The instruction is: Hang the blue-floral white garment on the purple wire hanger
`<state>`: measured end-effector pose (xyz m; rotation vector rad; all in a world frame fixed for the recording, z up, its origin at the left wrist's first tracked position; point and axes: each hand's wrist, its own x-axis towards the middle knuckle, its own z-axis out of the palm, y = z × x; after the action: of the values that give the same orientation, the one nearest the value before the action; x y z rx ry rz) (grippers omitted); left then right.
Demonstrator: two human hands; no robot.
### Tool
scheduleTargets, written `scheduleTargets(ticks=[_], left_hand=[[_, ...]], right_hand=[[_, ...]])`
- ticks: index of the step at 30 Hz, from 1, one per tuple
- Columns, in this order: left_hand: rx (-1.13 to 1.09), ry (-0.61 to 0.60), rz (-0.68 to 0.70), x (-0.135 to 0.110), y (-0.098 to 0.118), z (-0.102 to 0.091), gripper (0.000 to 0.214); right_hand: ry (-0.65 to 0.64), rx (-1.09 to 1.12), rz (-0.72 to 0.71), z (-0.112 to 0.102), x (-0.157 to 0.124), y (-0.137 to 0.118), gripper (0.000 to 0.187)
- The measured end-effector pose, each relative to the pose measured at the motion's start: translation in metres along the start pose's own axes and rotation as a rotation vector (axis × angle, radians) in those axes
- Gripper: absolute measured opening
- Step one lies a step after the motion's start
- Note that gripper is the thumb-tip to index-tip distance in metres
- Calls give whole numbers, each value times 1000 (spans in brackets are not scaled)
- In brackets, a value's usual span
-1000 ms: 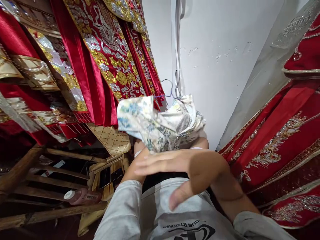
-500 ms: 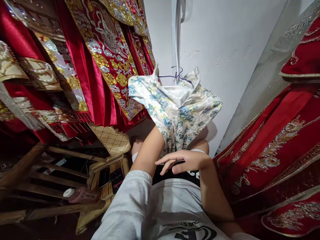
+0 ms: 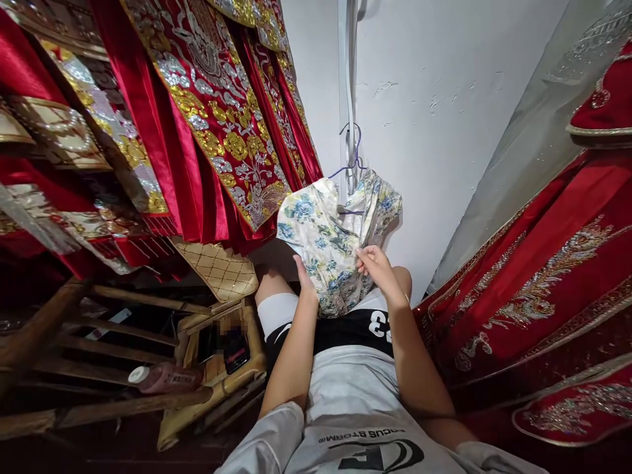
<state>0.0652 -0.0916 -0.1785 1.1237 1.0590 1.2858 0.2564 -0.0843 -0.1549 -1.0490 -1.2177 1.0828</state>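
A cream floral blouse (image 3: 320, 240) with blue flowers hangs in front of my knees on a thin purple hanger (image 3: 356, 158). Its open neckline faces up, and the hanger's lower bar shows inside. My right hand (image 3: 375, 266) pinches the blouse's front edge between thumb and fingers, right of the middle. At the lower left side of the blouse is my left hand (image 3: 306, 280). Its thumb points up, apart from the cloth, while the fingers are hidden behind the fabric.
Red embroidered garments (image 3: 237, 131) hang at left, and another red beaded gown (image 3: 538, 289) hangs at right. A bamboo chair (image 3: 222, 385) beside my left leg holds a phone (image 3: 236, 352) and a pink bottle (image 3: 165, 378). A pale vertical pole (image 3: 348, 79) stands against the wall.
My left hand has come out from behind the blouse to its left side. My right hand moved up from my lap and grips the front edge. The blouse has turned and narrowed.
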Motion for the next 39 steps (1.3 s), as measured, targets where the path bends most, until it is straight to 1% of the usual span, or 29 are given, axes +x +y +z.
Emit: scheduleTargets(ticks=[2,3,5,7,10,12,14,17,19,22,24,27,32,35,39], left_hand=[[-81,-50,-5,4,-3,11,64],[-132,-77,-2,5,-4,15,67],[-226,-97,16,6,-5,20,65],[-275,-52,23,5,-6,22,59],[-276,40,-24,5,-7,21,58],[-266,72,-43,5,-6,21,56],[-284,66,-37,5,-4,22,53],[-318,53,-50,5,-3,24,56],[-314,79,-70,6,-4,23,59],[-301,118,-76,10,-8,20,62],[-313,120,-84,13,-10,18,64],[-326,113,-108,16,-12,17,65],[-331,113,-121,13,-9,17,54],[-364,78,-122,11,-7,16,55],[-383,72,-152,12,-8,14,51]], right_hand=[[27,-2,15,5,4,11,52],[38,1,20,7,6,15,54],[63,13,21,9,8,19,54],[101,20,2,7,10,20,51],[161,-4,-61,2,10,18,41],[204,-29,-112,-1,9,17,35],[245,-41,-151,-1,7,16,33],[259,-60,-165,0,5,18,31],[250,-76,-158,0,4,19,28],[165,-51,-127,0,6,21,23],[91,-4,-73,1,8,21,23],[48,45,-19,2,8,20,25],[20,68,-51,-1,3,14,27],[21,68,-71,-3,1,13,30],[50,55,-146,-3,1,14,31]])
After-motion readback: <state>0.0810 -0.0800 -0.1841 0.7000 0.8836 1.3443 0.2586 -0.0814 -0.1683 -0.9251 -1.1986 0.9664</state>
